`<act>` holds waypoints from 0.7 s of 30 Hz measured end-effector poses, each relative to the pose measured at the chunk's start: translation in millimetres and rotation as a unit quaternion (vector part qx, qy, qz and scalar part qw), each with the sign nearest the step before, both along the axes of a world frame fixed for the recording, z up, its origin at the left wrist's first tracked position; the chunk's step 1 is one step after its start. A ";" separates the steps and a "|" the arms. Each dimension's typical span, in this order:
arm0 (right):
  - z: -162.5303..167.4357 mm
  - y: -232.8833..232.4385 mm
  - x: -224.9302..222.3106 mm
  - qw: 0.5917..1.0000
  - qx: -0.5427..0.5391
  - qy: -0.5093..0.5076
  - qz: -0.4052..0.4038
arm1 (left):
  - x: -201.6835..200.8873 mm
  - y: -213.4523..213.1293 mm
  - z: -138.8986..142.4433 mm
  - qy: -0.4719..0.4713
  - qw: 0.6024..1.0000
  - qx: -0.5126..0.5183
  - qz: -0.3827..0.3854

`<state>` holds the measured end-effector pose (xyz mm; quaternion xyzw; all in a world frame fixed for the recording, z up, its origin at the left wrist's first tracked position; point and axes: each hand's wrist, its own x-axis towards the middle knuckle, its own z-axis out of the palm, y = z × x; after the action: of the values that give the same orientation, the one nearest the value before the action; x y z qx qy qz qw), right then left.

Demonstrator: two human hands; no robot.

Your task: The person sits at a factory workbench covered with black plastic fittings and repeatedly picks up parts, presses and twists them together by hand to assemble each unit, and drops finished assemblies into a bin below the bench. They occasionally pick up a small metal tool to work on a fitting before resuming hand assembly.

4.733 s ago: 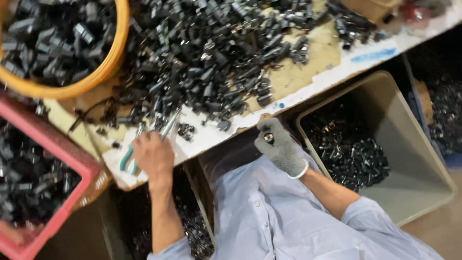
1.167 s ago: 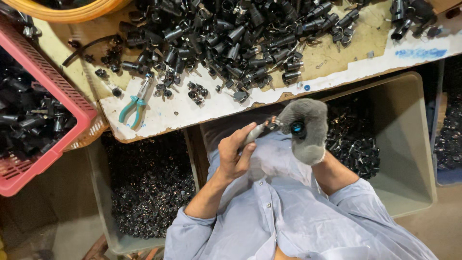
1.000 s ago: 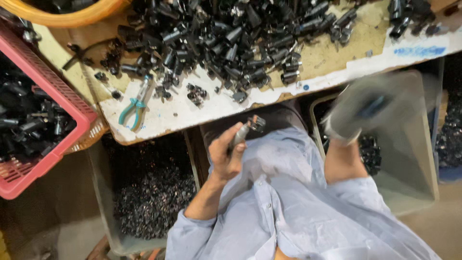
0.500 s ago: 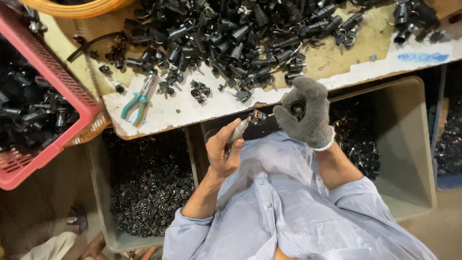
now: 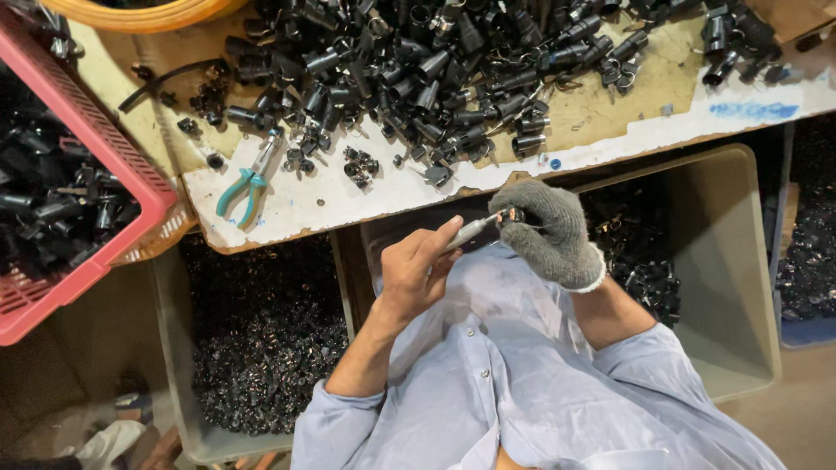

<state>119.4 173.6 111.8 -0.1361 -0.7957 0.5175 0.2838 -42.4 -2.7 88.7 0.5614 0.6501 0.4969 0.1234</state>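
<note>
Since half a second ago your gloved right hand (image 5: pixel 550 233) has dropped from the table edge (image 5: pixel 392 198) to meet the tip of the slim metal tool (image 5: pixel 473 231), closed around a small black part (image 5: pixel 512 214) just below that edge. Your bare left hand (image 5: pixel 414 274) grips the tool like a pen, nearer your shirt (image 5: pixel 514 383) than the table. Beyond the edge lie the teal-handled pliers (image 5: pixel 248 181), then the heap of black parts (image 5: pixel 435 70), with a red basket (image 5: pixel 96 174) off to the table's left.
</note>
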 end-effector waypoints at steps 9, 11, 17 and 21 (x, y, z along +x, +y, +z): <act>-17.0 1.3 24.5 0.958 -0.201 0.075 -0.192 | -75.4 -33.8 -28.9 0.195 0.924 -0.155 0.289; -21.2 3.6 29.4 0.974 -0.119 -0.001 -0.192 | -99.2 -36.0 -33.7 0.223 0.889 -0.200 0.346; -22.4 7.6 40.8 0.973 -0.055 -0.071 -0.214 | -104.4 -18.5 -38.7 0.344 0.846 -0.172 0.368; -18.5 3.0 34.8 0.976 0.018 -0.097 -0.192 | -52.1 -1.0 -40.9 0.175 0.927 -0.073 0.323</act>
<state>154.2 176.6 93.3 -0.3312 -0.7877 0.4229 0.3017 -94.5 -3.7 47.8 0.3881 0.8421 0.3550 -0.1191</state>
